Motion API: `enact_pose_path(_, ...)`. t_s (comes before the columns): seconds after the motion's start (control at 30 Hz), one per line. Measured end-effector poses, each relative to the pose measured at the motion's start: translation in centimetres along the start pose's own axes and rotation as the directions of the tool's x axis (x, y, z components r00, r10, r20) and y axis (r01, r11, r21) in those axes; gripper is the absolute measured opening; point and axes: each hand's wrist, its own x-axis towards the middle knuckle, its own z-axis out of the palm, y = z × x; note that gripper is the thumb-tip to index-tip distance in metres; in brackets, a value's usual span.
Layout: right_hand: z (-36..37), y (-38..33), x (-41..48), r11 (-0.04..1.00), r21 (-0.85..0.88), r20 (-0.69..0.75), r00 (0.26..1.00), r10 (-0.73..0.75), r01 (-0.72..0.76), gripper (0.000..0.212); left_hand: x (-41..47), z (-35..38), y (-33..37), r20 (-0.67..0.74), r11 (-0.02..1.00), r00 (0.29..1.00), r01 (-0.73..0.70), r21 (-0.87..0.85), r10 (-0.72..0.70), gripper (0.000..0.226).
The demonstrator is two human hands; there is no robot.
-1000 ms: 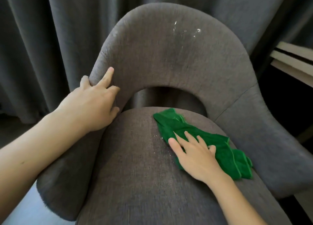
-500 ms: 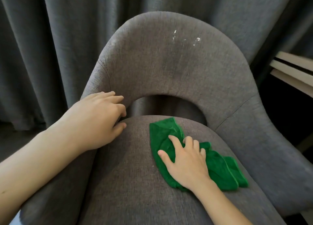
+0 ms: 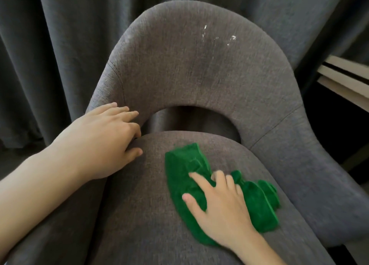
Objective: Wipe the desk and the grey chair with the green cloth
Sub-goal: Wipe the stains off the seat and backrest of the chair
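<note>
Nearest the camera, the green cloth [image 3: 201,177] is pressed flat against the seat cushion of the grey chair [image 3: 139,215] by the right hand [image 3: 219,211]. The grip is loose here: the fingers are spread over the bunched fabric, with nothing pinched between them, and the cloth's near middle is hidden under the palm. The cloth lies right of the seat's centre, its crumpled tail trailing toward the right armrest.

On the left side, the left hand [image 3: 103,139] is laid on the chair where the left armrest meets the seat; its fingers are held loosely together and curled against the upholstery, gripping nothing, the thumb resting on the seat's edge.

Beyond the hands, a gap is seen between seat and curved backrest. White specks [image 3: 217,35] are scattered on the upper backrest. Behind the chair, dark grey curtains [image 3: 60,45] are hung. At the far right, pale slats [image 3: 343,75] are partly visible.
</note>
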Motion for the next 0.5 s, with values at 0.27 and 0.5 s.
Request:
enact_pose_path(0.27,1.2,2.5,8.3,0.994,-0.013,0.091,0.99,0.107,-0.107,0.058,0.0,0.2,-0.2,-0.031,1.0,0.999,-0.007,-0.009,0.007,0.071)
enact_pose_path(0.5,1.3,1.3,7.3,0.99,-0.007,0.089,0.986,0.139,-0.139,0.064,-0.1,0.0,-0.3,-0.055,0.994,0.998,-0.008,-0.112,0.002,0.066)
